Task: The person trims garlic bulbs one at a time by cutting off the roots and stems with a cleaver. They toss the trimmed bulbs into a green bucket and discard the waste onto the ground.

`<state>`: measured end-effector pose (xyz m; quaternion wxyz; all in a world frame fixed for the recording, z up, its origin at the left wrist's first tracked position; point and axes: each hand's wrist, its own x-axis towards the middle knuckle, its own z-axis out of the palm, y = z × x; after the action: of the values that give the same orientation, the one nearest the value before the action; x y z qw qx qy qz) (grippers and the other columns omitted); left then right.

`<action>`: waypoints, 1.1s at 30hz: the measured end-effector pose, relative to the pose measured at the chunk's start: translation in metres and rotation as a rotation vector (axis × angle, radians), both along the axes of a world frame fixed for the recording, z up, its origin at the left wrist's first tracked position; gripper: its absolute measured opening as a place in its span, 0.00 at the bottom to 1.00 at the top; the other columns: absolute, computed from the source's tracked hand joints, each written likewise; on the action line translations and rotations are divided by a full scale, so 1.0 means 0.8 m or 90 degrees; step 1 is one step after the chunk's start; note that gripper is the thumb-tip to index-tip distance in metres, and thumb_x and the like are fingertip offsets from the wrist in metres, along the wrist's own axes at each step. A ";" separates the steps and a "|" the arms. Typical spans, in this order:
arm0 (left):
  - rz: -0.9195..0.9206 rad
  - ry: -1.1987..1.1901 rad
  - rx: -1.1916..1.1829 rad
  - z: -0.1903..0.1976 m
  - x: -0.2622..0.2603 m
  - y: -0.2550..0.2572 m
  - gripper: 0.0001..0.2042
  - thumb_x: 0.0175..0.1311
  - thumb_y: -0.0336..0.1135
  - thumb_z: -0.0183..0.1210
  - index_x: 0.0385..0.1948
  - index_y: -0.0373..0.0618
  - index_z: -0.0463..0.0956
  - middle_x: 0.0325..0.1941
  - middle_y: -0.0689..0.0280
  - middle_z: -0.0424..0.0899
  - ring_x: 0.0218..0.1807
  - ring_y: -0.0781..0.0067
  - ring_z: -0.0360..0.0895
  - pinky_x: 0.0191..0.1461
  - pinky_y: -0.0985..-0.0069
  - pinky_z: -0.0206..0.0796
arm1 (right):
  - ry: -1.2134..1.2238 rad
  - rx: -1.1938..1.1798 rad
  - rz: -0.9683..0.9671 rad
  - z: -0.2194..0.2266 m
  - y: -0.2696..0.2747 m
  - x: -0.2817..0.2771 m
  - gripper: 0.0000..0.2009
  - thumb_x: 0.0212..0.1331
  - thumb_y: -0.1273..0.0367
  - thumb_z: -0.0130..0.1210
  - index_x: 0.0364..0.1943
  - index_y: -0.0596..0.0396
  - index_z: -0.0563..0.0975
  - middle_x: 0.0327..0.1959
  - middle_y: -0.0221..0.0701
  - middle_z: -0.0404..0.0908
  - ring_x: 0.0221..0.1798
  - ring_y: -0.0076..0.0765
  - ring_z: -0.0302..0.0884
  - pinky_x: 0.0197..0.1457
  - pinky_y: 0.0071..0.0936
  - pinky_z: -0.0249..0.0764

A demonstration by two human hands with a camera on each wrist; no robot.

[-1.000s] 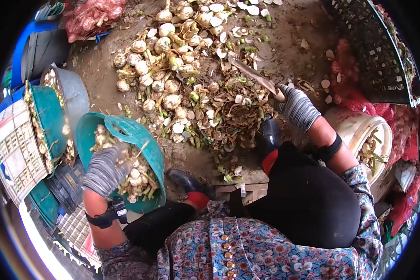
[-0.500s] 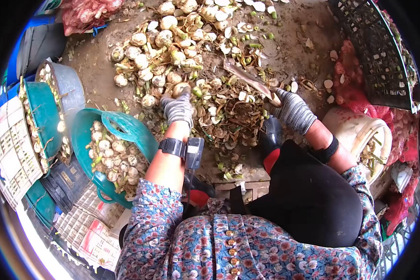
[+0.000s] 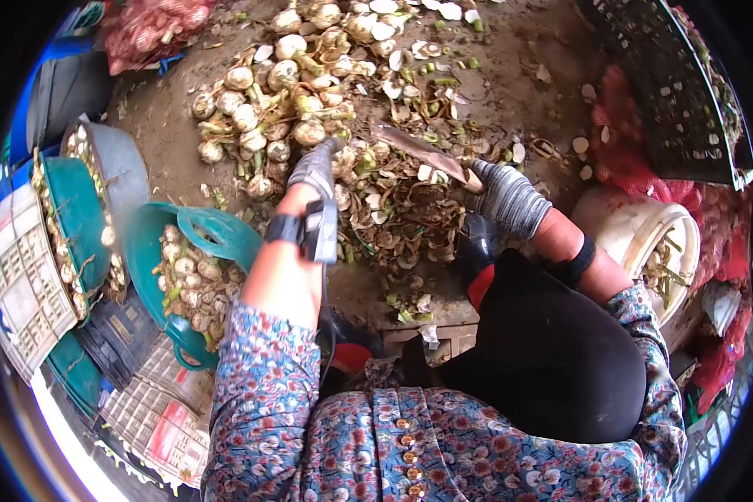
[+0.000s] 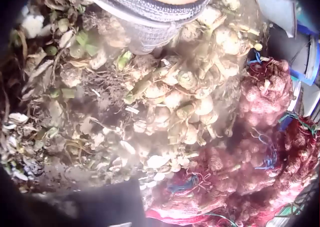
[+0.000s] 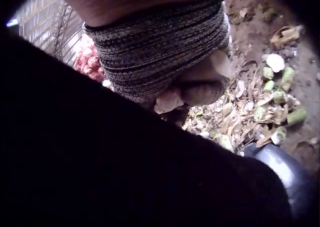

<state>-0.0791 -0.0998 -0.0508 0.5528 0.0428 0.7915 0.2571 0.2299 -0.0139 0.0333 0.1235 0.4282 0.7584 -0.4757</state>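
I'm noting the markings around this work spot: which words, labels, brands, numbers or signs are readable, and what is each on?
No text can be read in these views.
White bucket: reddish marks on its wall, too blurred to read.
Dark tub: faint pale marks, too small to read.
Pale gridded surface at the lower left: a red-and-white patch; any lettering there is too small to read.

Ribbed knit cloth gloves (image 3: 510,199); smooth plastic green tub (image 3: 146,259); glossy dark boot (image 3: 479,243); floral cloth sleeve (image 3: 263,376).
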 end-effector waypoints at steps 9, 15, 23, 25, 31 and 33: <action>0.075 -0.325 0.249 0.114 0.048 -0.038 0.20 0.63 0.36 0.62 0.56 0.43 0.74 0.49 0.65 0.83 0.47 0.69 0.83 0.52 0.71 0.78 | 0.063 0.006 0.037 0.016 0.009 0.005 0.20 0.56 0.59 0.64 0.50 0.51 0.77 0.33 0.43 0.83 0.37 0.54 0.82 0.42 0.42 0.78; -0.801 0.417 0.394 0.049 0.046 -0.052 0.18 0.70 0.33 0.52 0.61 0.45 0.72 0.61 0.61 0.77 0.60 0.60 0.75 0.66 0.66 0.67 | 0.203 0.088 0.056 0.043 0.008 -0.009 0.14 0.53 0.62 0.63 0.43 0.49 0.77 0.29 0.40 0.82 0.35 0.54 0.82 0.39 0.45 0.77; -0.451 0.078 0.412 0.160 0.083 -0.014 0.14 0.60 0.31 0.67 0.45 0.39 0.75 0.45 0.60 0.82 0.47 0.67 0.78 0.52 0.70 0.73 | 0.008 -0.017 -0.061 -0.025 0.026 0.032 0.30 0.53 0.52 0.70 0.54 0.57 0.77 0.32 0.38 0.83 0.35 0.34 0.80 0.44 0.33 0.77; -0.644 0.264 0.462 0.147 0.090 -0.008 0.19 0.56 0.34 0.69 0.46 0.37 0.74 0.43 0.54 0.81 0.44 0.58 0.78 0.52 0.66 0.72 | 0.197 -0.146 -0.227 0.036 0.024 -0.001 0.33 0.50 0.50 0.72 0.56 0.55 0.76 0.32 0.36 0.83 0.37 0.28 0.79 0.46 0.29 0.76; -0.366 0.051 0.541 0.147 0.107 -0.001 0.39 0.55 0.45 0.71 0.64 0.37 0.60 0.63 0.52 0.69 0.62 0.55 0.69 0.68 0.63 0.62 | 0.284 -0.186 -0.276 0.031 0.033 -0.022 0.21 0.55 0.56 0.70 0.45 0.57 0.80 0.30 0.25 0.80 0.34 0.18 0.73 0.37 0.24 0.72; -0.259 -0.126 0.551 0.134 0.096 -0.008 0.43 0.59 0.51 0.68 0.70 0.38 0.54 0.70 0.53 0.64 0.72 0.57 0.61 0.76 0.63 0.53 | 0.209 -0.316 -0.366 0.025 0.040 -0.010 0.20 0.61 0.54 0.64 0.44 0.56 0.79 0.20 0.22 0.74 0.22 0.15 0.67 0.26 0.20 0.66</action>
<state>-0.0019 -0.1063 0.0567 0.5956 0.3977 0.5315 0.4523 0.2223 0.0179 0.0537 -0.0377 0.4984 0.4798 -0.7210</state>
